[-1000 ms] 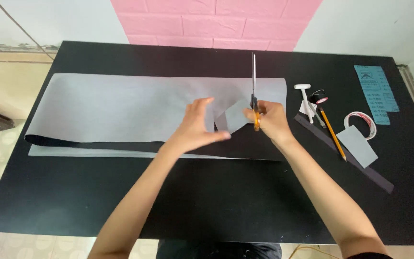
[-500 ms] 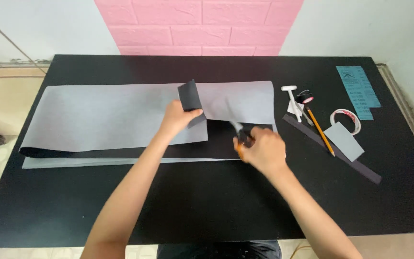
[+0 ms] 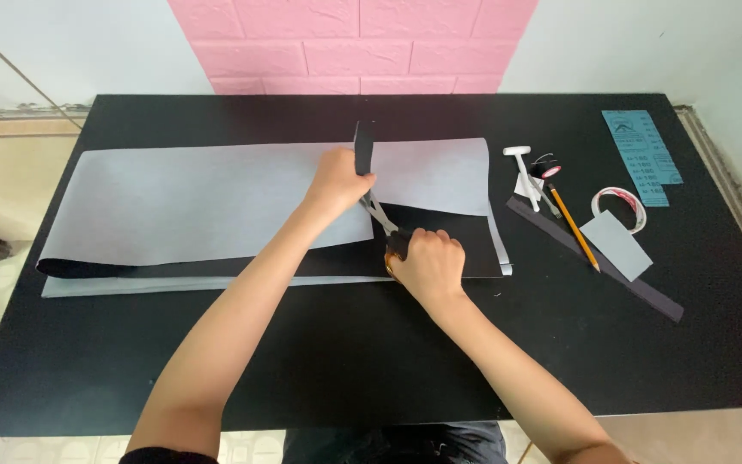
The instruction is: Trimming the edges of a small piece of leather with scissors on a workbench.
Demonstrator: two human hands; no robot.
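Observation:
A long grey sheet (image 3: 191, 202) with a black underside lies folded across the black table (image 3: 319, 361). My left hand (image 3: 337, 180) pinches a cut edge of the sheet and lifts it, so a narrow black flap (image 3: 362, 148) stands upright. My right hand (image 3: 427, 262) is closed on the orange handles of a pair of scissors (image 3: 381, 219). The blades point up and left toward my left hand, into the cut between the left part and the right grey piece (image 3: 435, 176).
On the right lie a white T-shaped tool (image 3: 521, 163), a yellow pencil (image 3: 573, 225), a black ruler strip (image 3: 599, 262), a small grey card (image 3: 616, 245), a roll of tape (image 3: 620, 206) and a blue printed card (image 3: 641, 155). A pink brick wall (image 3: 354, 43) is behind.
The right hand with the scissors came from the far edge to the near edge of the sheet and now cuts upward. The left hand went from lying flat to lifting the cut flap.

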